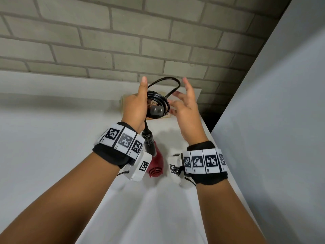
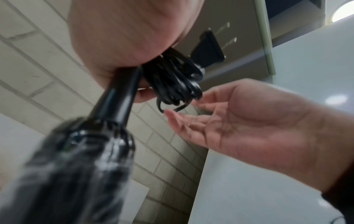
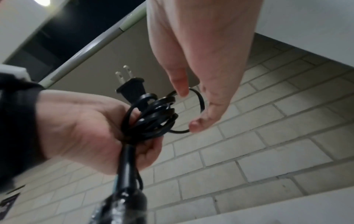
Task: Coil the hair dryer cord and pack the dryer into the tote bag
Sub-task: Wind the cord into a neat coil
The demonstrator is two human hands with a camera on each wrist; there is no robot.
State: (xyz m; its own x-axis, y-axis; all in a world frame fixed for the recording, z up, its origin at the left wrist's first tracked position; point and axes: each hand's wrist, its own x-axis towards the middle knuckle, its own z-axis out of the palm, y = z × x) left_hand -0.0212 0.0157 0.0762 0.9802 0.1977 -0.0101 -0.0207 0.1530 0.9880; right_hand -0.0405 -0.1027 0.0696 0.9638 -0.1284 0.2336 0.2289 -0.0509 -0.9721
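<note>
My left hand [image 1: 136,105] grips a bundle of black cord [image 1: 159,102], thumb pointing up. The two-pin plug [image 1: 156,110] sticks out of the bundle. One loose loop [image 1: 169,83] arcs above it. Below the fist the black handle [image 1: 149,141] and dark red dryer body [image 1: 156,163] hang over the white table [image 1: 52,138]. My right hand [image 1: 185,103] is open beside the coil, fingers spread at the loose loop. In the right wrist view its fingertips [image 3: 182,91] lie against that loop, next to the coil [image 3: 153,116] and plug [image 3: 132,87]. The left wrist view shows the coil [image 2: 172,78] under my palm.
A beige item [image 1: 123,101] lies on the table behind my hands, mostly hidden. A grey brick wall [image 1: 123,41] rises right behind the table. A white panel [image 1: 281,120] stands along the right side, with a dark gap [image 1: 211,117] at its far corner.
</note>
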